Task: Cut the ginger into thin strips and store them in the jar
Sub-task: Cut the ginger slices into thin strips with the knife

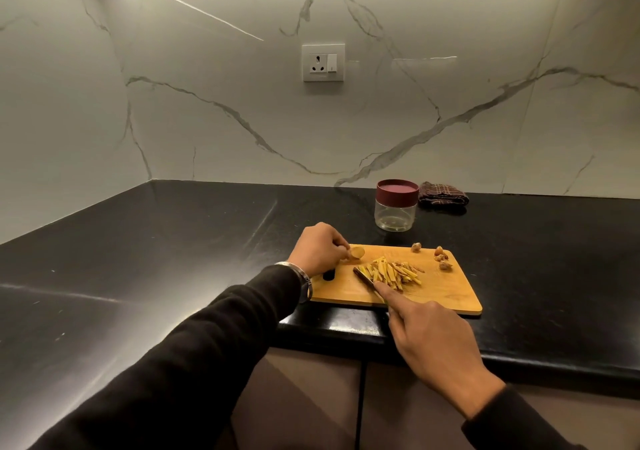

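The right hand (438,345) grips a knife (367,281) with its fingers curled round the handle and the forefinger laid straight along the spine; the handle itself is hidden under the palm. The blade's tip rests against the near-left edge of a heap of ginger strips (394,272), pale yellow sticks piled in the middle of a wooden cutting board (446,299). The left hand (320,248) sits at the board's far-left corner, its fingertips pinching a ginger slice (356,253) (a rounded, flat piece, tilted up off the wood). A metal bangle (299,271) circles that wrist, just above the cuff of a dark sleeve (194,356).

Along the board's far-right edge lie a few ginger trimmings (441,259), brownish knobs well apart from the heap. The board's slotted handle hole (329,274) shows dark beside the left wrist. The board lies on a black countertop (138,259), close to its front edge.

Behind the board stands the jar (395,215), clear glass, upright, with its maroon lid (397,191) on and nothing visible inside. Just to its right is a folded checked cloth (443,195) against the marble backsplash (207,103), which carries a white wall socket (323,62).
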`<state>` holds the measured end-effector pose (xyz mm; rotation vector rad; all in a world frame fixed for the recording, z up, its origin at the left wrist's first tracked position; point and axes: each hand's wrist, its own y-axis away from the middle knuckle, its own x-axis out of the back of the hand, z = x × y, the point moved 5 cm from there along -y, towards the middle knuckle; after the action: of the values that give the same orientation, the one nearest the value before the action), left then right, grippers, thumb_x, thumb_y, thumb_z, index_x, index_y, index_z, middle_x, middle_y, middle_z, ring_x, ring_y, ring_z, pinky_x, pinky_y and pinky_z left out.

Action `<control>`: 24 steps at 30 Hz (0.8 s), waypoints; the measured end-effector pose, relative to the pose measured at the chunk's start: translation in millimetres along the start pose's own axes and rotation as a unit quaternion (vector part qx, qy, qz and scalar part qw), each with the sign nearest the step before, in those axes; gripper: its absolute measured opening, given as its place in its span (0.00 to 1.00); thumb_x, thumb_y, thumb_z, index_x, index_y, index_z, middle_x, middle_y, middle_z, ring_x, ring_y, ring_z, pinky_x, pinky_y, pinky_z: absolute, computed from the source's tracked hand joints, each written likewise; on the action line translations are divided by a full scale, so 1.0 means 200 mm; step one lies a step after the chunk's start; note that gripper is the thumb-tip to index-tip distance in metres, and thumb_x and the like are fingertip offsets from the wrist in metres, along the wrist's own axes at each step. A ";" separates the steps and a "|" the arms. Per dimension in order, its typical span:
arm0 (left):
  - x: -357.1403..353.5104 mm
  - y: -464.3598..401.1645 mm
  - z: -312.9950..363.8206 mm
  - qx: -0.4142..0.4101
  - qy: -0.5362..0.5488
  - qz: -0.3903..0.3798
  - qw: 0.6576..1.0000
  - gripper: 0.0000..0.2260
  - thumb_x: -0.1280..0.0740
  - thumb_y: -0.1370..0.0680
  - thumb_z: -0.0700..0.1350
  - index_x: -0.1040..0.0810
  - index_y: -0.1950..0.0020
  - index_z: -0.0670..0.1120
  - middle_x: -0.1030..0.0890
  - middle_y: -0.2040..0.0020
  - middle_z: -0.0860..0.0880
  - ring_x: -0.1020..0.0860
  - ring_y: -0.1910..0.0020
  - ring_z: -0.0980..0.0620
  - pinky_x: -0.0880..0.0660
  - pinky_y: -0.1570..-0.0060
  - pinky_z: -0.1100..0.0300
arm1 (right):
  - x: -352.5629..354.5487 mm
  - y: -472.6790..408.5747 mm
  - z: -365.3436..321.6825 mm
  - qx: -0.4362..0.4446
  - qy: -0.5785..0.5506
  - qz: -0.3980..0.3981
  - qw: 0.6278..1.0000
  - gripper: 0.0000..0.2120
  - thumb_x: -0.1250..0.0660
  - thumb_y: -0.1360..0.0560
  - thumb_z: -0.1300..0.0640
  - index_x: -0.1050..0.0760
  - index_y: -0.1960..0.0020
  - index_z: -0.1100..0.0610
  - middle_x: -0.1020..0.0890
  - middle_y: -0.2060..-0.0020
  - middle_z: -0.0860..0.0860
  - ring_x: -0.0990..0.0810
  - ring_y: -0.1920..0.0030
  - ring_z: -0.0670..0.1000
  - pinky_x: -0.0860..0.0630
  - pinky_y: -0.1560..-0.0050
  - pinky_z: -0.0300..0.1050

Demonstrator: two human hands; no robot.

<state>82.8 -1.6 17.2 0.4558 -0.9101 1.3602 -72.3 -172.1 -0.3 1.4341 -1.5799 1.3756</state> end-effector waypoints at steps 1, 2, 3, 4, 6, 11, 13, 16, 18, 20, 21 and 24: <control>0.01 0.01 -0.02 0.009 0.005 -0.006 1.000 0.04 0.30 0.22 0.42 0.15 0.50 0.46 0.16 0.56 0.51 0.19 0.63 0.57 0.19 0.55 0.61 | 0.00 0.00 0.00 0.000 0.000 -0.001 1.000 0.24 0.51 0.15 0.44 0.53 0.21 0.34 0.25 0.65 0.46 0.26 0.66 0.44 0.31 0.69 0.36; 0.02 0.02 -0.04 0.013 0.002 -0.011 1.000 0.04 0.30 0.22 0.42 0.15 0.50 0.46 0.16 0.56 0.51 0.18 0.62 0.56 0.19 0.56 0.63 | 0.00 0.00 0.00 0.001 -0.001 0.000 1.000 0.24 0.51 0.15 0.44 0.53 0.21 0.34 0.24 0.65 0.45 0.26 0.66 0.44 0.32 0.69 0.36; 0.02 0.03 -0.04 0.013 -0.004 -0.016 1.000 0.05 0.30 0.22 0.42 0.15 0.49 0.46 0.16 0.56 0.51 0.18 0.62 0.56 0.21 0.57 0.64 | 0.00 0.00 0.00 0.000 0.000 0.002 1.000 0.24 0.51 0.15 0.44 0.53 0.21 0.34 0.25 0.65 0.45 0.26 0.66 0.44 0.32 0.69 0.36; 0.02 0.03 -0.04 0.007 -0.013 -0.022 1.000 0.05 0.31 0.21 0.43 0.15 0.47 0.47 0.16 0.55 0.50 0.18 0.61 0.56 0.21 0.58 0.65 | -0.01 0.00 0.00 0.000 0.002 0.004 1.000 0.24 0.51 0.15 0.44 0.53 0.21 0.34 0.25 0.65 0.45 0.26 0.66 0.43 0.33 0.70 0.35; 0.01 0.03 -0.03 -0.009 -0.034 -0.041 0.999 0.09 0.32 0.20 0.47 0.17 0.41 0.47 0.16 0.51 0.50 0.18 0.58 0.55 0.22 0.57 0.65 | 0.00 0.00 0.00 0.000 0.005 0.007 1.000 0.24 0.51 0.15 0.44 0.53 0.21 0.34 0.25 0.65 0.45 0.27 0.66 0.43 0.35 0.71 0.36; -0.03 0.02 0.03 -0.025 -0.100 -0.081 0.991 0.17 0.31 0.21 0.51 0.21 0.35 0.46 0.19 0.45 0.48 0.21 0.54 0.55 0.24 0.55 0.65 | 0.00 0.00 -0.01 -0.005 0.007 0.004 1.000 0.24 0.51 0.15 0.44 0.53 0.21 0.34 0.27 0.66 0.45 0.28 0.67 0.43 0.35 0.70 0.37; -0.04 0.01 0.03 -0.012 -0.093 -0.063 0.994 0.15 0.31 0.21 0.51 0.20 0.38 0.45 0.18 0.49 0.49 0.20 0.57 0.55 0.23 0.58 0.65 | 0.00 0.00 0.00 -0.004 0.010 0.005 1.000 0.25 0.51 0.15 0.44 0.53 0.21 0.34 0.27 0.66 0.45 0.28 0.67 0.43 0.36 0.71 0.37; -0.03 0.03 0.01 0.008 -0.058 -0.043 0.997 0.13 0.33 0.19 0.51 0.18 0.40 0.45 0.17 0.49 0.49 0.19 0.57 0.54 0.22 0.58 0.65 | 0.01 0.01 0.00 -0.001 0.008 0.006 1.000 0.25 0.51 0.15 0.45 0.53 0.21 0.34 0.27 0.66 0.45 0.28 0.67 0.44 0.35 0.70 0.37; -0.01 0.06 0.00 0.008 -0.036 -0.025 0.999 0.13 0.33 0.19 0.49 0.19 0.38 0.46 0.18 0.46 0.50 0.20 0.56 0.56 0.25 0.58 0.68 | 0.01 0.01 -0.01 0.000 0.007 0.003 1.000 0.25 0.50 0.15 0.45 0.53 0.21 0.34 0.27 0.67 0.45 0.27 0.67 0.44 0.34 0.69 0.37; 0.03 0.10 -0.02 0.015 -0.012 0.005 1.000 0.12 0.32 0.20 0.48 0.20 0.38 0.47 0.19 0.48 0.52 0.23 0.57 0.59 0.29 0.60 0.70 | 0.01 0.01 -0.01 0.007 0.013 0.001 1.000 0.25 0.50 0.15 0.45 0.53 0.21 0.35 0.27 0.67 0.45 0.27 0.67 0.44 0.34 0.69 0.37; 0.04 0.12 -0.04 0.020 -0.003 0.021 1.000 0.12 0.32 0.20 0.49 0.19 0.38 0.47 0.19 0.49 0.52 0.23 0.57 0.60 0.28 0.59 0.69 | 0.02 0.01 -0.02 0.013 0.022 0.002 1.000 0.25 0.51 0.15 0.44 0.54 0.20 0.35 0.28 0.67 0.45 0.28 0.67 0.44 0.35 0.70 0.36; 0.05 0.17 -0.09 0.030 0.012 0.043 0.999 0.12 0.31 0.20 0.50 0.17 0.39 0.48 0.18 0.47 0.52 0.23 0.51 0.56 0.26 0.50 0.61 | 0.03 0.02 -0.06 0.036 0.062 -0.002 0.997 0.26 0.51 0.15 0.45 0.56 0.20 0.37 0.31 0.67 0.45 0.32 0.69 0.43 0.40 0.71 0.37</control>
<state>54.0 24.8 7.3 0.4493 -0.8789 1.4714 -79.5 -162.5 7.8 1.3651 -1.4622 1.5025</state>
